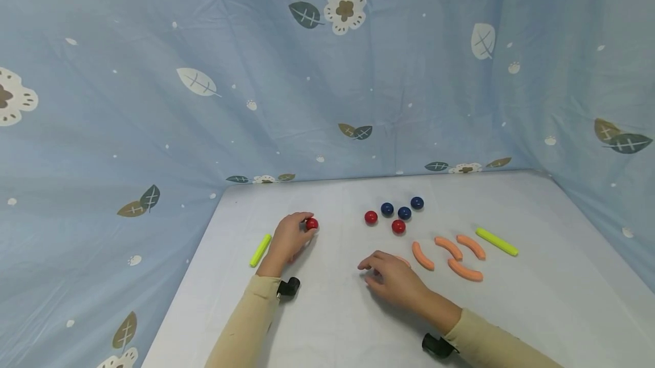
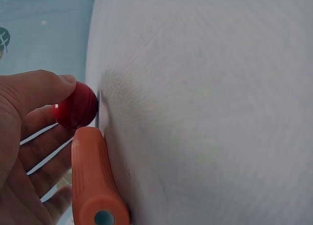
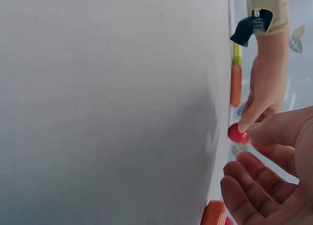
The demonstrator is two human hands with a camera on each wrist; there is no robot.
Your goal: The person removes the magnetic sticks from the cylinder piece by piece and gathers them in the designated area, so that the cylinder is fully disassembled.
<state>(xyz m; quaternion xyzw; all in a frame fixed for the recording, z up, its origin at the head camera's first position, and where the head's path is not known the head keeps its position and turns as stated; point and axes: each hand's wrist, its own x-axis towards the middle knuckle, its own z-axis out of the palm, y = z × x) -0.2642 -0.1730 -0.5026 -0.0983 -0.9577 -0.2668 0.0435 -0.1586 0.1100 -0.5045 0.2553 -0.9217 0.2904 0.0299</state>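
My left hand (image 1: pixel 287 237) pinches a shiny red ball (image 1: pixel 312 224) between thumb and fingers at the left side of the white table. In the left wrist view the thumb lies over the red ball (image 2: pixel 77 106), close to the tabletop. An orange curved tube (image 2: pixel 93 181) lies beside that hand, mostly hidden under it in the head view. My right hand (image 1: pixel 396 280) hovers low over the table's middle, fingers loosely bent and holding nothing. Just behind it, another orange curved piece (image 1: pixel 404 261) is partly hidden.
Two red balls (image 1: pixel 370 218) and several dark blue balls (image 1: pixel 404 213) cluster at the back. Several orange curved pieces (image 1: pixel 464 270) lie to the right. Yellow-green sticks lie at the right (image 1: pixel 497 242) and left (image 1: pixel 260 250). A blue patterned curtain (image 1: pixel 307 100) hangs behind the table.
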